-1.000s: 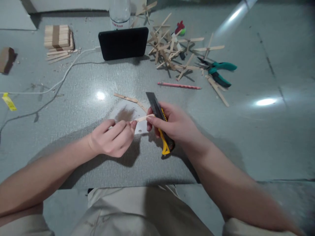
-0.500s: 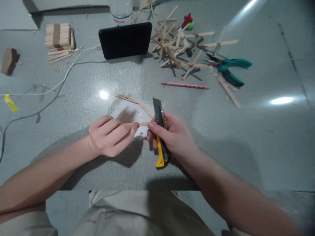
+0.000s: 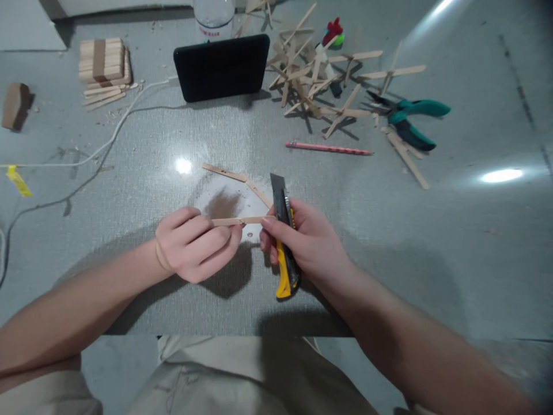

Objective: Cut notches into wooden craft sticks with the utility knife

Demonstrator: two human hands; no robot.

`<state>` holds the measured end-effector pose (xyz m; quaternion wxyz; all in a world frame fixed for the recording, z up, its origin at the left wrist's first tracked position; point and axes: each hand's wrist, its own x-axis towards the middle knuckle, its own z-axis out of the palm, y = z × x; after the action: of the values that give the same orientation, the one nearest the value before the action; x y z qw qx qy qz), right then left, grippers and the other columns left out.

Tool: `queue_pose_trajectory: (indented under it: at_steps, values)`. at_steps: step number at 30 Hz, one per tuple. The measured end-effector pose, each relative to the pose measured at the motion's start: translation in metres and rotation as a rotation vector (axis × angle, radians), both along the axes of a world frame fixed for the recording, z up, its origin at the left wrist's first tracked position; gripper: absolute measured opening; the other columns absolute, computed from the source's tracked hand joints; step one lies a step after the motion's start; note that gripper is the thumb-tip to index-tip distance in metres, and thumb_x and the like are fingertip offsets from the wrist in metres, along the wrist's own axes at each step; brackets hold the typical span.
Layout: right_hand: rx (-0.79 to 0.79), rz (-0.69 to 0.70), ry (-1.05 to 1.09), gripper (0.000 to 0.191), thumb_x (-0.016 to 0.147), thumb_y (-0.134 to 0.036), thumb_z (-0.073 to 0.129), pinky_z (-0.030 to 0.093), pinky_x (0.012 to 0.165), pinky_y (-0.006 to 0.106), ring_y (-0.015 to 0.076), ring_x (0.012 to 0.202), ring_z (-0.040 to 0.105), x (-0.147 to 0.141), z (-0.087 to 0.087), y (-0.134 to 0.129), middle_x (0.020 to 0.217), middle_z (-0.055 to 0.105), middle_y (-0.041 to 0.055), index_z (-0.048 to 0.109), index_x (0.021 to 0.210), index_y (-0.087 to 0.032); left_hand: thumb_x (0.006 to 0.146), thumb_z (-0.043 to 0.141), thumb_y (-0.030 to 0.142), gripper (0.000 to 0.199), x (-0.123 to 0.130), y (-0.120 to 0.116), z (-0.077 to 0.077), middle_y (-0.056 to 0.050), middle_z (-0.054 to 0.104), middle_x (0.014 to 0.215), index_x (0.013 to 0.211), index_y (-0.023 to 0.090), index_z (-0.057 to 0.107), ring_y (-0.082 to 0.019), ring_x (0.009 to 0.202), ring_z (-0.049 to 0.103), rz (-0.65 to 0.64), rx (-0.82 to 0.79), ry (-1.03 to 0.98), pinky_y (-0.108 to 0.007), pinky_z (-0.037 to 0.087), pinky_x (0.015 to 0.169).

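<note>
A flat wooden craft stick (image 3: 253,220) with a small notch near its middle spans my two hands. My left hand (image 3: 196,242) is closed on its left end. In my right hand (image 3: 302,233) is a yellow and black utility knife (image 3: 285,248), blade pointing up and away, and the thumb and fingers of that same hand also pinch the stick's right end. Just beyond, two joined or touching notched sticks (image 3: 224,172) lie at an angle over a white sheet (image 3: 254,199) with brown dust on it; the right one ends near my right fingers.
A dark phone or tablet (image 3: 222,68) stands propped behind, with a white cable (image 3: 114,135). A heap of stick pieces (image 3: 302,80), a pink pencil (image 3: 328,148) and green-handled pliers (image 3: 410,118) lie right. Bundled sticks (image 3: 101,60) and a brown block (image 3: 16,106) lie left.
My left thumb has moved down off the stick's top face, so the notch shows now. The right hand keeps its hold on knife and stick.
</note>
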<state>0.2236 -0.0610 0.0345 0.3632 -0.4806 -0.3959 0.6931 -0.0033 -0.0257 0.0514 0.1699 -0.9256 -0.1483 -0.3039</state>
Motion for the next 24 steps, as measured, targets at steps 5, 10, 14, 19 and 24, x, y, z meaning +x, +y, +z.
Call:
queue_pose_trajectory:
  at_steps: [5, 10, 14, 19, 24]
  values:
    - [-0.001, 0.025, -0.036, 0.036, 0.089, -0.050, 0.074, 0.046, 0.041, 0.020, 0.0093, 0.042, 0.056, 0.000, 0.002, -0.001, 0.062, 0.066, -0.0050, 0.051, 0.086, -0.022, 0.089, 0.071, 0.008, 0.017, -0.001, 0.001, 0.000, 0.007, 0.066, 0.069, 0.086, 0.024, 0.065, -0.008, 0.055, 0.049, 0.009, 0.114, 0.023, -0.025, 0.042, 0.052]
    - [-0.002, 0.052, -0.032, 0.037, 0.090, -0.051, 0.073, 0.048, 0.042, 0.021, 0.0095, 0.042, 0.057, 0.000, 0.003, -0.005, 0.062, 0.065, -0.0050, 0.052, 0.085, -0.022, 0.086, 0.075, 0.011, 0.015, 0.004, 0.002, -0.006, 0.007, 0.060, 0.062, 0.082, 0.021, 0.065, -0.009, 0.053, 0.046, 0.056, 0.065, -0.053, -0.026, 0.040, 0.052]
    - [0.049, 0.052, -0.054, 0.037, 0.091, -0.053, 0.073, 0.047, 0.042, 0.021, 0.0095, 0.043, 0.057, 0.001, 0.002, -0.005, 0.062, 0.065, -0.0045, 0.054, 0.086, -0.021, 0.087, 0.073, 0.012, 0.011, 0.010, 0.001, -0.018, 0.001, 0.066, 0.070, 0.087, 0.018, 0.065, -0.014, 0.064, 0.061, 0.134, -0.147, -0.200, -0.028, 0.048, 0.058]
    - [0.202, -0.012, -0.215, 0.030, 0.095, -0.049, 0.069, 0.049, 0.044, 0.022, 0.0101, 0.047, 0.058, 0.004, 0.002, -0.001, 0.068, 0.067, -0.0023, 0.059, 0.089, -0.021, 0.092, 0.068, 0.014, 0.006, 0.013, -0.002, -0.025, -0.003, 0.069, 0.083, 0.091, 0.018, 0.065, -0.013, 0.068, 0.064, 0.215, -0.521, -0.264, -0.025, 0.049, 0.058]
    - [0.330, -0.019, -0.362, 0.030, 0.099, -0.048, 0.064, 0.049, 0.047, 0.024, 0.0121, 0.054, 0.060, 0.007, 0.001, 0.000, 0.069, 0.068, 0.0007, 0.063, 0.085, -0.022, 0.096, 0.067, 0.023, 0.010, 0.013, -0.003, -0.018, 0.000, 0.060, 0.076, 0.087, 0.021, 0.064, -0.013, 0.067, 0.058, 0.223, -0.894, -0.262, -0.027, 0.046, 0.059]
